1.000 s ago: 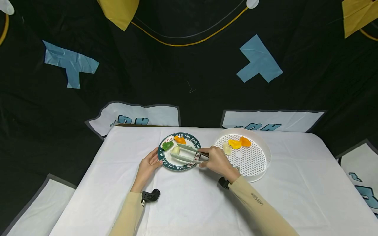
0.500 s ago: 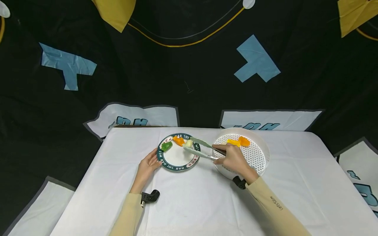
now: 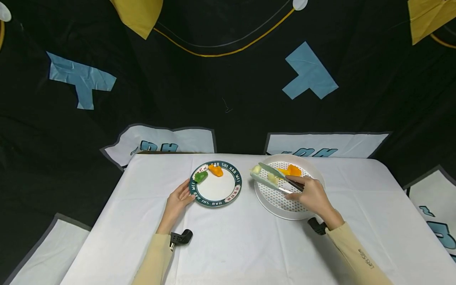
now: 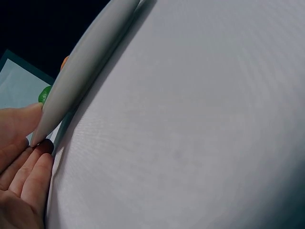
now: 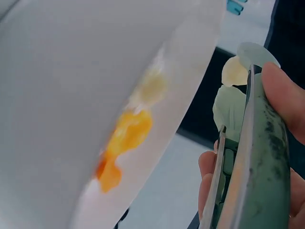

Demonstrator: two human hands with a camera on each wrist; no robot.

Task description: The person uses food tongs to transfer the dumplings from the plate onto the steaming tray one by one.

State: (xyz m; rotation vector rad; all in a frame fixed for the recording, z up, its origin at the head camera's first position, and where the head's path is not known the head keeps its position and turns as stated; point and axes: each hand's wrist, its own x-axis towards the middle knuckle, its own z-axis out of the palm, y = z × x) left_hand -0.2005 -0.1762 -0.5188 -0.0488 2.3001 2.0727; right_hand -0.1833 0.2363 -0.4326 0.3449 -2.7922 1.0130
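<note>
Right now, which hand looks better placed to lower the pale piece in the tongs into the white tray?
Likely the right hand: it holds the tongs, with the pale piece between their tips, near the left edge of the white tray. The left hand pinches the plate.

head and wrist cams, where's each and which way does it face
Head: on the head, looking forward and down at plate and tray; left hand, right hand, sleeves show.
Left wrist: on that wrist, facing plate edge; left hand shows.
Right wrist: on that wrist, facing tongs and tray; right hand shows.
Head and right wrist share tongs.
</note>
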